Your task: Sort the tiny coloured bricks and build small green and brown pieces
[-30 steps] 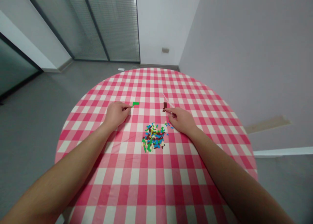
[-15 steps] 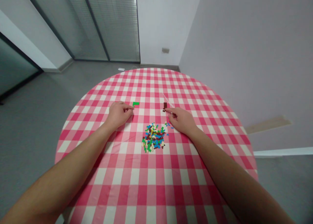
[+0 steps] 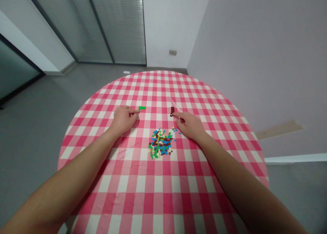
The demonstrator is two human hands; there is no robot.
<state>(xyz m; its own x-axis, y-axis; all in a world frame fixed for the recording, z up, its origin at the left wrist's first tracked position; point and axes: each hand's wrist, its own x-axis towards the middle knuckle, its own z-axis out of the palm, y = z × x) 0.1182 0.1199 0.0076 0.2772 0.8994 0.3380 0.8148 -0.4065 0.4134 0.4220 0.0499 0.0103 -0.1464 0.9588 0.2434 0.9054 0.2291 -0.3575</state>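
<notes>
Two bare hands rest on the round table [image 3: 224,125], which is covered by a red and white checked cloth; only the head view shows the scene.

From this view, the left hand [image 3: 123,119] lies with its fingers curled in, the tips of thumb and forefinger close together and pointing to the right. Just beyond these tips, a little farther from the person, lies the green piece [image 3: 142,108], flat on the cloth with its long axis running left to right. I cannot tell if the fingertips touch it or pinch something very small.

The right hand [image 3: 189,125] is loosely closed too, with its forefinger stretched toward the upper left. The brown piece [image 3: 172,110] lies just beyond this fingertip, its long axis pointing away from the person. It seems touching or almost touching; nothing is clearly gripped.

Between the two hands and nearer to the person lies the pile of small coloured pieces [image 3: 160,143], closer to the right hand. No container is visible.
</notes>
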